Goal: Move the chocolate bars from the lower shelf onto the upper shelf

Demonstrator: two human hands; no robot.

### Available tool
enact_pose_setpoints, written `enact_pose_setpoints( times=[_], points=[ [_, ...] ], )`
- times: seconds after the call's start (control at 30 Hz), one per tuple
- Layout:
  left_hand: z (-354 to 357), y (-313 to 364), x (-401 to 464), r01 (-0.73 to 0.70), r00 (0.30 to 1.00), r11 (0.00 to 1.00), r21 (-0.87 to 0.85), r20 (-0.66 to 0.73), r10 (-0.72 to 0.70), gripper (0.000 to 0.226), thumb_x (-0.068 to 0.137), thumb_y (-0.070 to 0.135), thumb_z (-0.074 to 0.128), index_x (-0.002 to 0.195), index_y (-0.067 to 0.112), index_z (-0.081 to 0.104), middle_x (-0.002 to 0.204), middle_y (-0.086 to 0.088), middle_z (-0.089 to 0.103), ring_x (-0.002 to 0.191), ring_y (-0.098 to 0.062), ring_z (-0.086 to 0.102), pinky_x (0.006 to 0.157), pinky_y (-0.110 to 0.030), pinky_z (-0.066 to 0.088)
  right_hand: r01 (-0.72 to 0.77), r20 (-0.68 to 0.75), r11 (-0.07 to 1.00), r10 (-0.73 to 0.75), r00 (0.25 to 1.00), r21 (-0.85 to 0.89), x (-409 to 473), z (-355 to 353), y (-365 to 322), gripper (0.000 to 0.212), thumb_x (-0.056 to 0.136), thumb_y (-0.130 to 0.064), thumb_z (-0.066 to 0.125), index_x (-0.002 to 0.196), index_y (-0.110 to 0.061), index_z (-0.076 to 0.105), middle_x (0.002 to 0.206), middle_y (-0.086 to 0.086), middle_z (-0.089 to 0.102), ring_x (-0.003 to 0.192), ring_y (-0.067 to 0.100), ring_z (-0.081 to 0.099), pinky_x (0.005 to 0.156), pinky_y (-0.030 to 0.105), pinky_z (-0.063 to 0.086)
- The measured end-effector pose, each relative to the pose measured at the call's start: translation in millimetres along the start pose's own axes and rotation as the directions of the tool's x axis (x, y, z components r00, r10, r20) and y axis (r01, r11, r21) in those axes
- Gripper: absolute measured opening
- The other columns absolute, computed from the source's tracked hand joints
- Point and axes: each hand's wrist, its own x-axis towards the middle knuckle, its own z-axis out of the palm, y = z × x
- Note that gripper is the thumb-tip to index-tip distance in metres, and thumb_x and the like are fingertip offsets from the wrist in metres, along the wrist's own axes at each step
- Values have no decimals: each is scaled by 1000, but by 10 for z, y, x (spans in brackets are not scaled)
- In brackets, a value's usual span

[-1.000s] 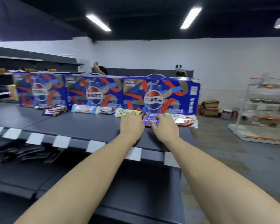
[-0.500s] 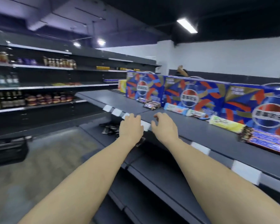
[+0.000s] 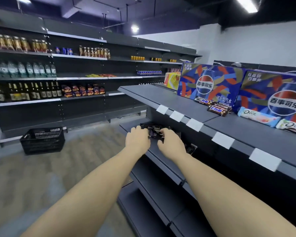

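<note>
- Ceiling lights [image 3: 135,29] are glaring white against a dim ceiling.
- Wide-angle distortion is bending the edges.
- Motion blur is smearing the floor [image 3: 32,177].
- Lower shelf [image 3: 161,156] is sitting in shadow.

One head-worn view looks forward and down, close over the lower shelf [image 3: 162,161]; edges somewhat blurred.

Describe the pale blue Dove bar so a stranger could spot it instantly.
Find the upper shelf with the big Pepsi cartons. At the foot of the nearer carton lies the pale blue Dove bar. Its neighbour, the white Dove bar, is paler, and the Snickers bars are dark brown.
</note>
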Motion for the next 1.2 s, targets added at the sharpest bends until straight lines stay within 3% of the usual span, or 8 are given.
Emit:
enact_pose_setpoints(
  times=[0.43,0.6,0.73,0.9,1.07,1.2],
  points=[
    [1119,-43,1024,-66,982,998,-10,176,66,36,96,34,50,128,16,53,125,-9,50,117,-30,46,89,-39,42,-227,140,974,227,964,-16,985,986,977,54,93,-23,52,144,-16,37,145,7,43,128,27,48,97,38,43],
    [1625,19,1399,-90,953,996,-23,287,93,39,96,33,50,130,14,51,126,-10,49,118,-31,45,88,-39,43,-339,230,939,344,910,-64,1295,1369,1441,57,93,-23,53,146,-16,35,148,7,40,131,28,45,102,38,44],
    [1971,93,1627,-127,923,991,-47,360,135,41,95,31,52,131,12,50,125,-12,48,117,-32,45,87,-40,43,-425,239,893,449,861,-146,1435,1545,1770,57,91,-22,55,144,-14,36,145,11,41,127,32,47,98,38,46],
    [2383,215,1976,-210,882,963,-171,392,262,38,94,28,53,128,11,53,126,-12,47,120,-32,43,87,-41,45,-566,247,788,614,749,-241,1607,1734,2129,68,90,-35,55,150,-20,27,153,12,33,135,36,38,105,42,43],
    [2812,369,2350,-335,789,897,-287,435,434,46,93,26,54,136,13,49,143,-10,38,132,-32,33,100,-44,45,-641,217,724,689,692,-256,1656,1898,2344,91,89,-48,57,157,-22,3,164,4,-1,147,33,13,114,46,31],
    [3036,483,2614,-453,731,845,-284,424,535,63,91,27,56,149,19,32,158,-8,17,143,-33,16,105,-46,40,-669,178,693,719,672,-269,1680,1967,2407,81,84,-54,54,153,-26,22,161,1,18,145,31,21,112,47,34]
  ],
)
